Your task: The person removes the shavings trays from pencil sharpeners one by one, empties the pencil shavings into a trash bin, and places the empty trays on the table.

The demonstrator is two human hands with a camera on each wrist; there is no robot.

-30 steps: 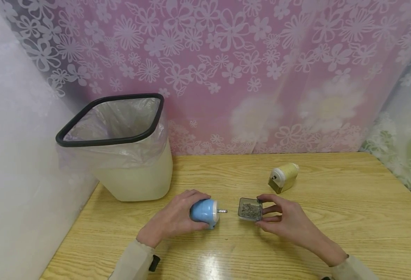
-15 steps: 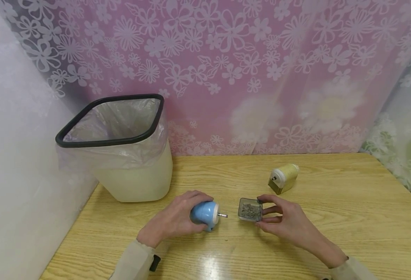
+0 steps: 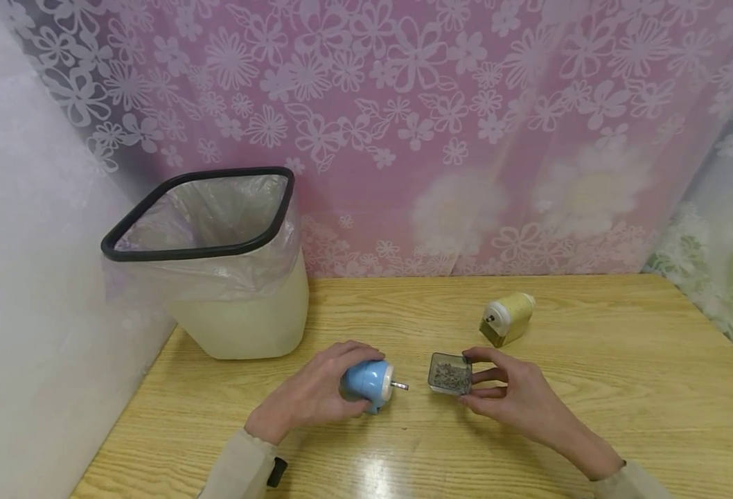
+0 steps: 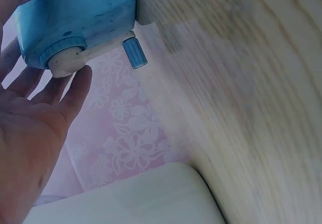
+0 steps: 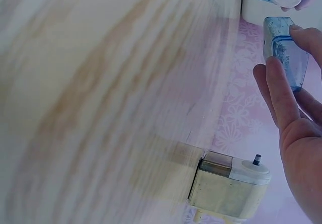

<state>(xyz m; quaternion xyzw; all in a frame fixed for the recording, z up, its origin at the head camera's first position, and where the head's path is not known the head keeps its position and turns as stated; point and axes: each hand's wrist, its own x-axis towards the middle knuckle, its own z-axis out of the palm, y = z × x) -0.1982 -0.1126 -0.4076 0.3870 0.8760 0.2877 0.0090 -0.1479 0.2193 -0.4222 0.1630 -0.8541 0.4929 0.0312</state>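
My left hand [image 3: 316, 390] grips a blue crank pencil sharpener [image 3: 366, 381], thumb and fingers around its body. A metal piece [image 3: 400, 385] sticks out of its white front face toward the right. In the left wrist view the crank's blue knob [image 4: 135, 53] shows at the end of a white arm. Fingertips and thumb of my right hand [image 3: 510, 384] pinch a small see-through shavings drawer [image 3: 432, 371]. Dark grey shavings [image 3: 452, 377] lie in it. The drawer is apart from the sharpener, a short gap to its right.
A yellow pencil sharpener [image 3: 513, 315] stands on the wooden table [image 3: 591, 333] behind my right hand. At the back left is a tall bin [image 3: 248, 326] with a black rim and plastic liner. A pink floral curtain [image 3: 366, 152] hangs along the back.
The blue sharpener has tilted slightly in my left hand, its metal piece now pointing a little lower. The drawer and my right hand have barely moved.
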